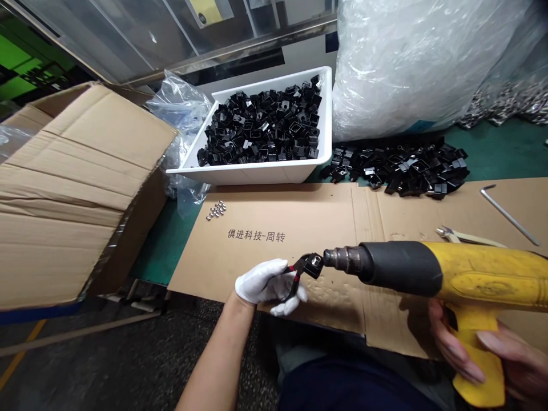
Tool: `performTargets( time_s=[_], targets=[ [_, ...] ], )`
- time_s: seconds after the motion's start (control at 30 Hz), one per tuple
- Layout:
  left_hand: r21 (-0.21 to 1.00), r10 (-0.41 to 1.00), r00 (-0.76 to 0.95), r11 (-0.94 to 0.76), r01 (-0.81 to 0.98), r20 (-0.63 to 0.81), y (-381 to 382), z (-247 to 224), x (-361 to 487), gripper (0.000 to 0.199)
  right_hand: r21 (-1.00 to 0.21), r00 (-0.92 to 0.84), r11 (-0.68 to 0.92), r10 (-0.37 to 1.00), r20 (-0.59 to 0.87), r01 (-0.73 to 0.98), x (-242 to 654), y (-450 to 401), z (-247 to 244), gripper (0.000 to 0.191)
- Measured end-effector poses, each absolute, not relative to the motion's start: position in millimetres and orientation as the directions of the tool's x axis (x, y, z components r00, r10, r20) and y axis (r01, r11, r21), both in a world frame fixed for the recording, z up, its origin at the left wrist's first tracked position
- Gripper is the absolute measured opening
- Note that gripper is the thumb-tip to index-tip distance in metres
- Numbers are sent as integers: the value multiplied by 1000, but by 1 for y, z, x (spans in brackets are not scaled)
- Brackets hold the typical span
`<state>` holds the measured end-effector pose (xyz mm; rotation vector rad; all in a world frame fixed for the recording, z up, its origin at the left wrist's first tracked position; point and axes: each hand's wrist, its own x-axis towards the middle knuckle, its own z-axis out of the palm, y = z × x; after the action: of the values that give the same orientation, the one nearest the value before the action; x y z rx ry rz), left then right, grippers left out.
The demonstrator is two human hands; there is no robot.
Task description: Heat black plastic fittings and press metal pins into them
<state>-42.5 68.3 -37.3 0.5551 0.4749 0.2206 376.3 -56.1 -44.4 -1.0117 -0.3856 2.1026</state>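
Note:
My left hand (268,287), in a white cotton glove, grips red-and-black-handled pliers (295,273). Their jaws clamp a small black square plastic part with a metal insert (314,265). My right hand (466,354) is wrapped around the yellow grip of a heat gun (428,268). The gun's metal nozzle (345,260) points left at the clamped part, a small gap apart. Both hands are over a flattened cardboard sheet (308,211) printed with Chinese characters. A small cluster of metal nuts (216,210) lies on that sheet.
A white tub (257,174) holds several black parts, and more lie piled (398,168) on the green bench (505,148). Side cutters (466,237) and a hex key (509,214) lie at right. An open carton (77,188) and plastic bags (411,68) crowd the sides.

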Motion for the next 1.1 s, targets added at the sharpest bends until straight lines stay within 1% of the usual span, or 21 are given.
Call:
performTargets(
  time_s=[0.07,0.27,0.47,0.6,0.7,0.9,1.0,1.1],
  targets=[
    [556,323,869,828,-69,-374,68,-37,-43,77,-557,-422,-673,739,-525,-486,378,-56,-46,49],
    [560,314,868,827,-51,-384,70,-37,-44,76,-530,-400,-694,717,-571,-487,382,-59,-49,51],
    [562,303,876,826,-44,-376,71,-37,-43,75,-570,-474,-669,742,-474,-477,385,-59,-55,50],
    [566,304,869,823,-34,-390,71,-36,-43,75,-548,-403,-668,743,-534,-504,379,-57,-47,50],
    [572,312,868,819,-41,-386,70,-36,-43,76,-542,-395,-668,742,-542,-510,375,-57,-42,50],
    [574,316,870,818,-47,-379,69,-37,-43,77,-529,-425,-660,750,-507,-534,380,-58,-50,44],
    [573,316,872,818,-52,-372,70,-37,-43,77,-538,-493,-678,734,-467,-500,385,-58,-54,45],
    [572,312,873,819,-48,-374,70,-37,-43,77,-533,-476,-678,735,-483,-506,384,-59,-53,46]
  ],
)
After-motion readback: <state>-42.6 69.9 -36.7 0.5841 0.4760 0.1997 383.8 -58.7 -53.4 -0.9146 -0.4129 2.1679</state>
